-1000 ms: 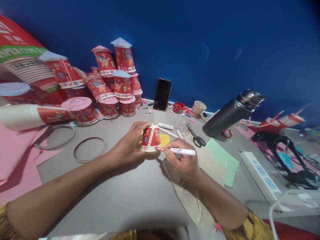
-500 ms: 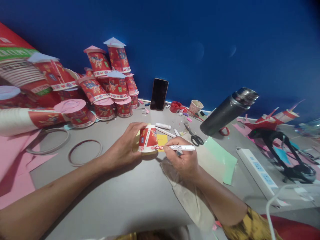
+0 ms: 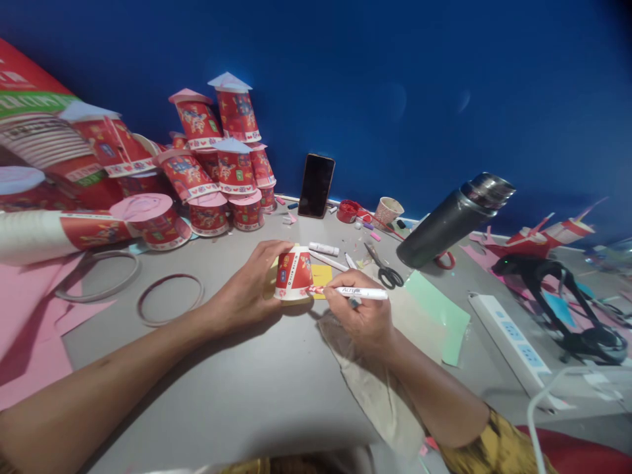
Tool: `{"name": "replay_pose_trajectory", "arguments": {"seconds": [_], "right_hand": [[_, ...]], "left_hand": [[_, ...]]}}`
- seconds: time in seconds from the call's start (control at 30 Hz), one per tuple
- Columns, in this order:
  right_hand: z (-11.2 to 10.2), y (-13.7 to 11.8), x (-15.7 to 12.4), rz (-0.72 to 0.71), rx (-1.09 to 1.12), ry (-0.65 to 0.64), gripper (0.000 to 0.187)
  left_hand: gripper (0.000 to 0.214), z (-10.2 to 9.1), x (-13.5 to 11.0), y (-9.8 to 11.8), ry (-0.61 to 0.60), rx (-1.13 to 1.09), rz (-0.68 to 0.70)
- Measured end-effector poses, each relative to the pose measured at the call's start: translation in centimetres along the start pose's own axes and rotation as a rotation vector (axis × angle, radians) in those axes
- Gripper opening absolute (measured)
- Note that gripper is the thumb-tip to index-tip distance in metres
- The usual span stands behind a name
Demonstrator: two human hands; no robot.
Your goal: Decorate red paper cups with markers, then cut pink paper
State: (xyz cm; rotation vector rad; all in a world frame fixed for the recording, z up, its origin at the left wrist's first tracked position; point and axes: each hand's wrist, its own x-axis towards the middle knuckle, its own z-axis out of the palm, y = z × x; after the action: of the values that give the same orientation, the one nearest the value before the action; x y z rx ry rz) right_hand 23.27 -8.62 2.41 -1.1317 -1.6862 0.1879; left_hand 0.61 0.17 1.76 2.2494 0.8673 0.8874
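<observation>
My left hand [image 3: 249, 289] is wrapped round an upside-down red paper cup [image 3: 295, 274] standing on the grey table [image 3: 257, 388]. A yellow paper square [image 3: 322, 273] lies under and behind the cup. My right hand [image 3: 360, 316] grips a white acrylic marker [image 3: 356, 292] in a writing hold. The marker's pink tip touches the cup's lower right rim. My right wrist rests on a beige cloth [image 3: 375, 395].
A pile of decorated red cups [image 3: 217, 164] stands at the back left, with pink paper [image 3: 29, 322] and two rings [image 3: 170, 297]. Behind the cup lie markers [image 3: 323, 249], scissors [image 3: 382, 266], a phone [image 3: 317, 185], a dark flask [image 3: 454, 220], green paper [image 3: 442, 313] and a power strip [image 3: 508, 332].
Both hands and the cup stay in nearly the same spot. The marker tip stays at the cup's rim, with only slight shifts along it. The view has wobbled a little.
</observation>
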Motion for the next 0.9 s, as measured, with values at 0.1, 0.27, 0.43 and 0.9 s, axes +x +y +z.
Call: {"name": "replay_pose_trajectory", "arguments": {"seconds": [0.1,0.27,0.43,0.9], "right_hand": [[0.1,0.0,0.0,-0.052,0.006,-0.009,0.011],[0.2,-0.1,0.1,-0.05,0.013,-0.032,0.012],[-0.2,-0.3,0.3,0.018,0.016,0.001,0.011],[-0.6,-0.3,0.6,0.059,0.035,0.026,0.014]], "left_hand": [[0.073,-0.1,0.0,-0.2,0.003,-0.004,0.003],[0.071,0.0,0.0,-0.3,-0.002,-0.012,0.019],[0.07,0.1,0.0,0.4,-0.019,-0.004,-0.044],[0.085,0.2,-0.1,0.1,0.024,-0.087,-0.171]]}}
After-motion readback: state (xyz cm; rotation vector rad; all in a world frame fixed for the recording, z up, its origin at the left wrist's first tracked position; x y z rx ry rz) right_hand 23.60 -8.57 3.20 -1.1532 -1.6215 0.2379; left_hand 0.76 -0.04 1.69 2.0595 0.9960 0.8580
